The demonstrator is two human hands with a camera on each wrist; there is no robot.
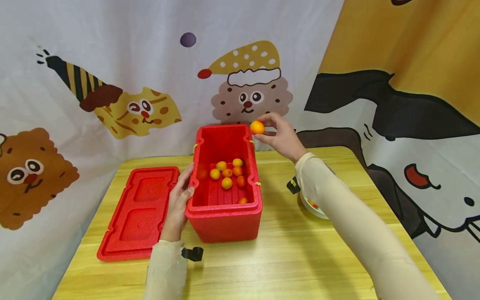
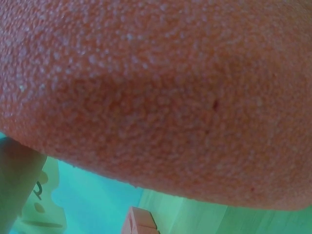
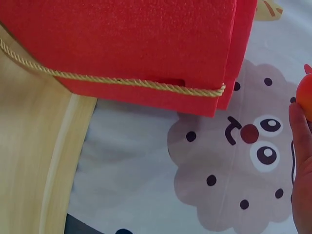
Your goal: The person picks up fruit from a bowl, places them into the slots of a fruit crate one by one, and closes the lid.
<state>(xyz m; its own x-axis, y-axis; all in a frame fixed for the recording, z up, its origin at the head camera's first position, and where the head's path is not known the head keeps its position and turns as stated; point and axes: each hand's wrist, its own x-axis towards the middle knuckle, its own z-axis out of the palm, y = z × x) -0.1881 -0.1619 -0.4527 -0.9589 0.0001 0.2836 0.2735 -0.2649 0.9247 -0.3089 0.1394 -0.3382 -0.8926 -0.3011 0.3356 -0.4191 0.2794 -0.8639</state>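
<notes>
My right hand (image 1: 283, 135) pinches a small orange (image 1: 257, 127) between thumb and fingertips. It is raised beside the far right rim of a red foam box (image 1: 225, 227). At the right wrist view's edge, part of that fruit and a finger show. Several more small oranges (image 1: 226, 183) lie on the bottom of the box, most toward its right side. My left hand (image 1: 179, 204) rests against the box's left outer wall, thumb at the rim and fingers extended along the side. Red foam wall (image 2: 161, 107) fills most of the left wrist view.
Flat on the table (image 1: 228, 275), left of the box, lies a red lid (image 1: 140, 212). A white bowl (image 1: 315, 211) with fruit in it is partly hidden under my right forearm. Yellow cord (image 3: 122, 82) runs along the box's side. A printed curtain (image 1: 150, 33) hangs behind the table.
</notes>
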